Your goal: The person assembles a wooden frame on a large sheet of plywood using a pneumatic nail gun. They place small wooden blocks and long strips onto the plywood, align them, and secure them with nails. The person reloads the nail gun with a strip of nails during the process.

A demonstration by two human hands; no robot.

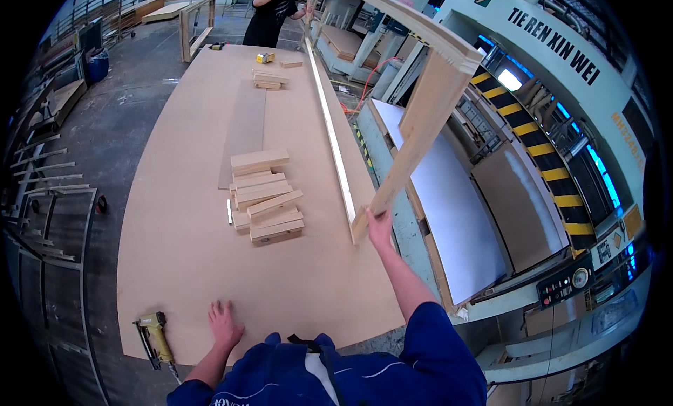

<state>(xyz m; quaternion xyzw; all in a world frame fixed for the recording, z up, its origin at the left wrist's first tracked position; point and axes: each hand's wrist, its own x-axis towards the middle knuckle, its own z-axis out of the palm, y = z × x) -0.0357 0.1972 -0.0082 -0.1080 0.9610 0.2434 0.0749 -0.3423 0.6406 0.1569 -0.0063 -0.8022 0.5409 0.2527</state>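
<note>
A long wooden frame (419, 129) stands on edge along the right side of a big tan board (182, 266). My right hand (381, 229) is closed around the frame's near upright, close to its lower corner. My left hand (224, 325) rests on the board near its front edge, fingers spread and nothing in them. To the left of that hand lies a yellow and black nail gun (160, 338) with a hose. Ahead of both hands, short wood blocks (268, 204) are piled loosely in the middle of the board.
At the far end a person (268, 19) in black has a hand by the frame. A smaller stack of wood pieces (269, 79) and a yellow tool (265, 58) lie there. A large press (554, 189) with striped edging stands on the right, a metal rack (52, 259) on the left.
</note>
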